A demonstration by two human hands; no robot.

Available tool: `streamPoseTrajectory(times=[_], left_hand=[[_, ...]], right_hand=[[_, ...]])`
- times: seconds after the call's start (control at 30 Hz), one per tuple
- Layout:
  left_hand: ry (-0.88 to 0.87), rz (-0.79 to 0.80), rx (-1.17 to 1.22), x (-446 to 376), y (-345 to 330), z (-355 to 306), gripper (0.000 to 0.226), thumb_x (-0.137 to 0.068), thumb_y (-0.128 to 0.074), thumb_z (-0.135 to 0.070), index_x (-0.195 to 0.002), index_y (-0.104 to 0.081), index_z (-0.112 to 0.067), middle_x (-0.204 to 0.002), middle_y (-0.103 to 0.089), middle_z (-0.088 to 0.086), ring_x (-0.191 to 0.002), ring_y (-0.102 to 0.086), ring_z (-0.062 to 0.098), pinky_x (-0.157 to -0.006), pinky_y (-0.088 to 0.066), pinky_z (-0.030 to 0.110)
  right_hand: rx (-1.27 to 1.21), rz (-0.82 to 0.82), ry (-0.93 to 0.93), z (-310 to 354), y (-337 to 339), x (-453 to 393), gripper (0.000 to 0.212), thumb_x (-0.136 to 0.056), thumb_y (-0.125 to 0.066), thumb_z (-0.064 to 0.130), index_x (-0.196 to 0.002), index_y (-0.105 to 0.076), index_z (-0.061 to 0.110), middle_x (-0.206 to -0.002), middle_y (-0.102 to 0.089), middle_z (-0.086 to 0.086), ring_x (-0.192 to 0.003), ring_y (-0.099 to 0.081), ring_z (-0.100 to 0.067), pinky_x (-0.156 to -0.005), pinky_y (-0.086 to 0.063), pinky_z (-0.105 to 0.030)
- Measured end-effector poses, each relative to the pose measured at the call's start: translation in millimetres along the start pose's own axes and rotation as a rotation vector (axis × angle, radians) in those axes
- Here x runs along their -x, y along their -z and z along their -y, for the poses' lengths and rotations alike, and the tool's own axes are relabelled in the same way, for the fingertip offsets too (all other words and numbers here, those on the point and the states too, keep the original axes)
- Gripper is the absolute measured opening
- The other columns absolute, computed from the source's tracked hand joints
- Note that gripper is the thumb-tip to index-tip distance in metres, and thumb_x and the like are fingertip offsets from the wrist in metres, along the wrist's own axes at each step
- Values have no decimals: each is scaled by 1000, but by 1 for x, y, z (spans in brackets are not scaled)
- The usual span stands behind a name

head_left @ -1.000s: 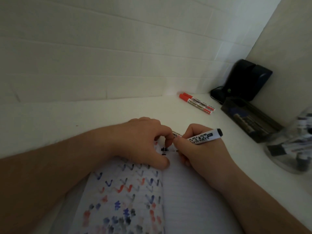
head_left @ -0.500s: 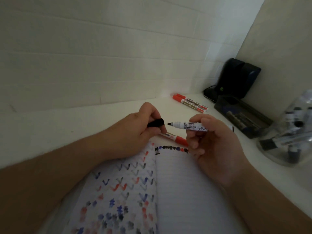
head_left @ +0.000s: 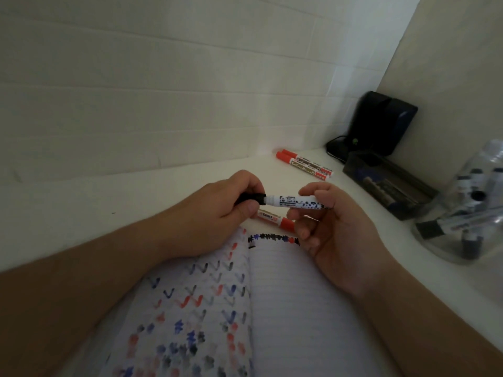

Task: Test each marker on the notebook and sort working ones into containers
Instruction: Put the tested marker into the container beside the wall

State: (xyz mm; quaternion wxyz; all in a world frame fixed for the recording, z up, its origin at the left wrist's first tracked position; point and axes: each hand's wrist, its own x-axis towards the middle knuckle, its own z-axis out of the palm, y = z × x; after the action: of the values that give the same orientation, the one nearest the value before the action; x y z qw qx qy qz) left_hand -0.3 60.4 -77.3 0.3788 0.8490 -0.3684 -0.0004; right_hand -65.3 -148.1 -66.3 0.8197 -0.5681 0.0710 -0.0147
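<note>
The white worktop (head_left: 81, 208) runs to a white brick wall, and the open notebook (head_left: 285, 308) lies on it nearest the camera; every place below is given from that notebook. Its left page is covered in red, blue and black test ticks and blots, its right page is lined and bears only a row of scribbles along its top edge. To the notebook's far right, at the frame edge, stands a clear container (head_left: 462, 213) with dark-capped markers inside. Beyond that, further right and back, lies a dark tray (head_left: 386, 186) with markers in it, and behind the tray sits a black device (head_left: 381, 123) in the corner. Two red markers (head_left: 304, 167) lie side by side well beyond the notebook's top edge. Above that top edge, the right hand (head_left: 334, 232) pinches the barrel of a black marker (head_left: 296, 202) held level, while the left hand (head_left: 217, 213) closes its grip on the black cap (head_left: 251, 198), which meets the marker's tip. Just past the top edge, partly hidden under both hands, rests another red marker (head_left: 277, 219).
</note>
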Motion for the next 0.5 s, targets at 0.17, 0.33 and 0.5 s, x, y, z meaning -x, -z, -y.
streamPoseTrajectory(times=[0.17, 0.33, 0.5], left_hand=[[-48, -190, -5, 1, 0, -2, 12, -104, -52, -27, -112, -59, -32, -83, -61, -23, -70, -54, 0, -63, -39, 15], [-17, -278, 196, 1, -1, -18, 10, -106, -50, -29, -101, -59, -31, -69, -53, -11, -59, -43, 5, -58, -37, 19], [312, -240, 835, -6, -11, -46, 25, -108, -42, -19, -84, -40, -12, -54, -31, -1, -48, -20, 14, -49, -15, 33]], right_hand=[[119, -39, 150, 0, 1, 1, 9, -87, -73, 19, -90, -68, 12, -75, -68, -15, -53, -51, -15, -42, -38, -20], [154, -42, 215, -1, 1, 3, 12, -92, -70, 16, -103, -70, 14, -83, -71, -11, -56, -54, -16, -45, -43, -22], [262, -7, 287, 1, -2, 6, 11, -101, -61, 18, -96, -65, 9, -70, -66, -10, -50, -52, -18, -45, -43, -25]])
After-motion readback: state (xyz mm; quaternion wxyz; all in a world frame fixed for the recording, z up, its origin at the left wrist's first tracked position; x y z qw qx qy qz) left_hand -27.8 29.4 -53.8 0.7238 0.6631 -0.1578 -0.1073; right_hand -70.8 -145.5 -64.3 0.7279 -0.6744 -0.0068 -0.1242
